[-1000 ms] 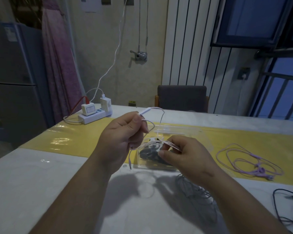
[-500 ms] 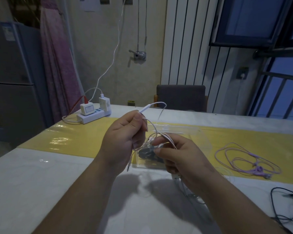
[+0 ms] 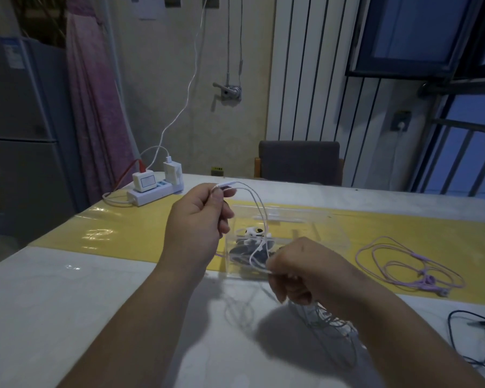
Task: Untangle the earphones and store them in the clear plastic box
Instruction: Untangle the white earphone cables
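Left hand (image 3: 198,219): fingers curled, pinching one end of the white earphones (image 3: 259,208) above the table (image 3: 67,303), beside the box's left wall.
Right hand (image 3: 308,273): lower, pinching the same cord between fingertips; the slack trails under it onto the table toward the near edge.
White earphones: strung in a loop between both hands, in front of the clear plastic box (image 3: 319,219), not yet inside.
Box: on the yellow strip mid-table, already holding white and dark earbuds; I cannot tell whether a lid is on.
Risk, knot: pulling the hands apart while the slack is crossed would likely tighten the tangle.
Risk, box: the loop hangs close to the wall; a snag could drag or tip the light box.
Risk, neighbours: the trailing slack could catch the purple earphones (image 3: 403,264) or the black earphones (image 3: 465,331) near the right edge.
Risk, slip: the thin cord may slide from the pinch.
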Demonstrator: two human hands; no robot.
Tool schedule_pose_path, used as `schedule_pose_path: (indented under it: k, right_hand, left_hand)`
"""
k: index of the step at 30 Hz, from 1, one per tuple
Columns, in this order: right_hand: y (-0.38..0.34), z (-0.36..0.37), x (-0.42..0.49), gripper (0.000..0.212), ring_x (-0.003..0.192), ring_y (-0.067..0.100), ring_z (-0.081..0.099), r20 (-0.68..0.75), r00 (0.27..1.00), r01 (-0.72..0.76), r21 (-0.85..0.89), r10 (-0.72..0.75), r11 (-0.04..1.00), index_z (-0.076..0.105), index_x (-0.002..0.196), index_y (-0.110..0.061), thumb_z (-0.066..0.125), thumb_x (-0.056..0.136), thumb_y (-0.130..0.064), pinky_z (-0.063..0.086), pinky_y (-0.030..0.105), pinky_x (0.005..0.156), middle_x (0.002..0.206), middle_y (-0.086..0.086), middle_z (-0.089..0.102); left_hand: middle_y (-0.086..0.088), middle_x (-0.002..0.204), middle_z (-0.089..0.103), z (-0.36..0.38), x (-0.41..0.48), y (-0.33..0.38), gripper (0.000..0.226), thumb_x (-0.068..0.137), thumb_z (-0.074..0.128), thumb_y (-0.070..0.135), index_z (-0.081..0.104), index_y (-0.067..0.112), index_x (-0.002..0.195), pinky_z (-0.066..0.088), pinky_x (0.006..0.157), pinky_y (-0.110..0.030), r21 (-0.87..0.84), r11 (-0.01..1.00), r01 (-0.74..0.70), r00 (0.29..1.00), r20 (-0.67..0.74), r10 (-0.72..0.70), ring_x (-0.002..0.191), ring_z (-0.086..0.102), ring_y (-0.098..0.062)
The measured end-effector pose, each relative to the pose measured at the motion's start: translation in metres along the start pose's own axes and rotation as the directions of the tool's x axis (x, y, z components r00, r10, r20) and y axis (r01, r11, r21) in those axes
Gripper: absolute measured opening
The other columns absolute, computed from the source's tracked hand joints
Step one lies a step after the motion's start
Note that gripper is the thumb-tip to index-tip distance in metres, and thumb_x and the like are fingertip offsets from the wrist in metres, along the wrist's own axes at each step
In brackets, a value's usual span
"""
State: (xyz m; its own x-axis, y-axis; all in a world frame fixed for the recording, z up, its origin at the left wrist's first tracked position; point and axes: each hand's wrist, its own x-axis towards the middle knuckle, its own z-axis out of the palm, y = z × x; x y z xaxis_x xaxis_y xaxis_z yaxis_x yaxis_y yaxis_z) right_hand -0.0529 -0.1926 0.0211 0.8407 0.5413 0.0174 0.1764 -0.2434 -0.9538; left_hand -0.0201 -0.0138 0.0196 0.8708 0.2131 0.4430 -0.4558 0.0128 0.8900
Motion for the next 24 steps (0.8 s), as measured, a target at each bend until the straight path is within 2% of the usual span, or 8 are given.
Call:
schedule_pose_path:
  k: [3,5,8,13,16,18,21,24]
  right_hand:
    - [-0.002,-0.001,-0.004,0.033,0.042,0.015,0.028,0.104,0.992,-0.056,-0.189,0.077,0.98,0.065,0.052,-0.012,0.054,0.081,-0.025,0.024,0.025,0.045,0.042,0.002,0.034]
    - [0.0,0.0,-0.002,0.033,0.043,0.012,0.03,-0.023,0.996,-0.091,-0.377,0.089,0.921,0.07,0.059,-0.014,0.058,0.086,-0.028,0.026,0.027,0.046,0.043,-0.003,0.033]
    - [0.004,0.003,0.007,0.022,0.045,0.007,0.037,-0.256,0.965,-0.099,-0.524,-0.046,0.846,0.07,0.07,-0.017,0.059,0.087,-0.026,0.032,0.028,0.051,0.05,-0.005,0.045]
    - [0.007,0.002,0.01,0.007,0.047,0.0,0.047,-0.43,0.899,-0.102,-0.38,-0.078,0.919,0.058,0.084,-0.03,0.059,0.089,-0.036,0.032,0.023,0.05,0.053,-0.022,0.057]
    - [0.009,0.003,0.012,0.016,0.067,0.002,0.057,-0.486,0.873,-0.139,-0.324,-0.038,0.936,0.061,0.086,-0.03,0.055,0.09,-0.044,0.041,0.027,0.061,0.077,-0.013,0.066]
    - [0.009,0.004,0.013,0.02,0.074,0.009,0.061,-0.521,0.853,-0.163,-0.26,0.004,0.952,0.063,0.083,-0.027,0.058,0.088,-0.046,0.045,0.029,0.068,0.081,-0.009,0.068]
    - [0.005,0.001,0.01,0.025,0.053,0.006,0.052,-0.544,0.839,-0.139,-0.212,0.001,0.967,0.058,0.071,-0.019,0.071,0.078,-0.04,0.037,0.027,0.055,0.06,-0.007,0.064]
    - [0.002,-0.004,0.007,0.017,0.035,0.001,0.036,-0.453,0.89,-0.162,-0.232,0.04,0.959,0.062,0.067,-0.015,0.076,0.074,-0.021,0.028,0.021,0.044,0.042,-0.01,0.049]
  left_hand:
    - [0.005,0.061,0.054,-0.002,0.002,-0.002,0.034,0.102,0.045,0.015,0.069,0.025,0.08,0.034,0.046,-0.024,0.051,0.999,0.016,0.999,-0.036,-0.014,0.052,0.042,-0.011]
    - [0.006,0.056,0.047,-0.003,0.003,0.001,0.039,0.102,0.044,0.013,0.068,0.025,0.073,0.027,0.044,-0.02,0.02,1.0,0.003,1.0,0.003,-0.003,0.047,0.034,-0.008]
    - [0.008,0.052,0.037,-0.005,-0.001,0.005,0.04,0.101,0.042,0.009,0.067,0.023,0.073,0.023,0.042,-0.015,-0.045,0.998,-0.051,0.992,0.116,0.056,0.046,0.027,-0.007]
    - [0.007,0.054,0.036,-0.001,-0.005,0.008,0.027,0.091,0.048,0.024,0.068,0.027,0.073,0.023,0.045,-0.017,-0.08,0.993,-0.087,0.979,0.177,0.1,0.051,0.026,-0.011]
    - [0.007,0.054,0.037,0.001,-0.006,0.007,0.026,0.088,0.048,0.027,0.069,0.028,0.073,0.023,0.045,-0.017,-0.08,0.994,-0.079,0.978,0.187,0.093,0.051,0.026,-0.012]
    - [0.007,0.053,0.037,0.002,-0.006,0.006,0.026,0.089,0.048,0.027,0.069,0.028,0.073,0.023,0.044,-0.018,-0.077,0.994,-0.081,0.978,0.186,0.094,0.05,0.027,-0.011]
    - [0.007,0.053,0.036,0.002,-0.006,0.007,0.027,0.091,0.048,0.025,0.069,0.028,0.073,0.023,0.044,-0.017,-0.084,0.993,-0.084,0.98,0.171,0.097,0.05,0.026,-0.011]
    - [0.006,0.054,0.035,0.001,-0.006,0.008,0.037,0.099,0.046,0.014,0.069,0.026,0.073,0.022,0.043,-0.018,-0.112,0.992,-0.066,0.982,0.167,0.084,0.05,0.025,-0.011]
